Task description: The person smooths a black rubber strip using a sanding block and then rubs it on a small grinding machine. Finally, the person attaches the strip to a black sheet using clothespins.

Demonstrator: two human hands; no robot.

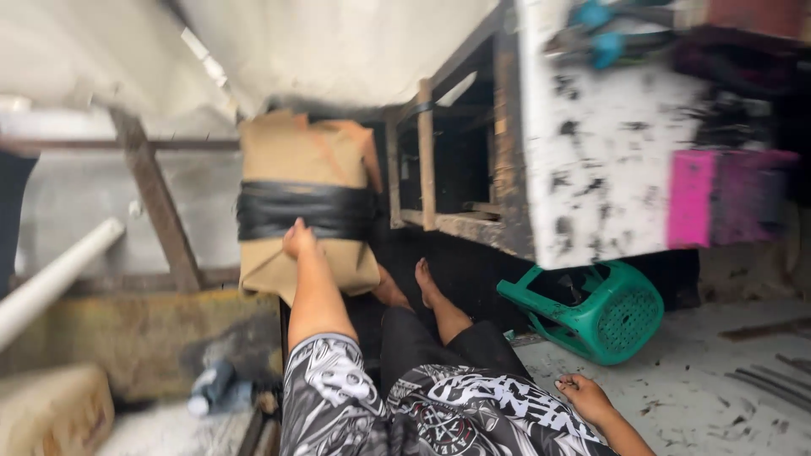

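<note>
Right hand (583, 395) rests loose and empty on the floor (710, 397) near the tipped green stool (604, 314). Further out, left hand (297, 239) presses the taped cardboard box (306, 203) under the desk (604, 152), looks mid-push; can't tell if it grips. Next move needs firmer purchase.

One taped cardboard bundle (306, 203), one green stool (604, 312) (tipped over), two hands.
</note>
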